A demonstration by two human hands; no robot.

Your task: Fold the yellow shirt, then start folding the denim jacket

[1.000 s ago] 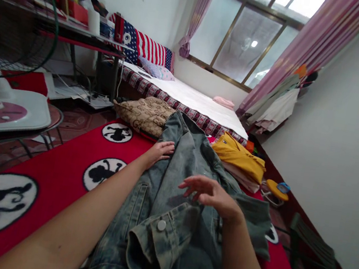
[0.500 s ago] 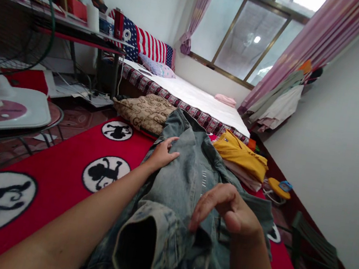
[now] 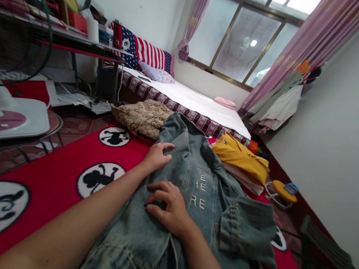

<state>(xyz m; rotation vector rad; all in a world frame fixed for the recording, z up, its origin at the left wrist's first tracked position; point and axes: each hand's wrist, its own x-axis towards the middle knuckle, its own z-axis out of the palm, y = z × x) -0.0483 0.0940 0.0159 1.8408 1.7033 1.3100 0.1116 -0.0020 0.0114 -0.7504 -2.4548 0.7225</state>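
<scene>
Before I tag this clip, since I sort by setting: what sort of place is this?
Most likely a bedroom in a home. A low bed with pillows lies under a curtained window, a cluttered desk stands by the wall, and both hands press a denim jacket flat on a red blanket.

Single head-worn view, forward and down, close over denim jacket (image 3: 186,199).

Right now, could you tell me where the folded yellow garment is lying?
In the head view, the yellow garment lies right of centre on a small pile of clothes, just beyond the denim jacket, near the foot of the bed.
</scene>
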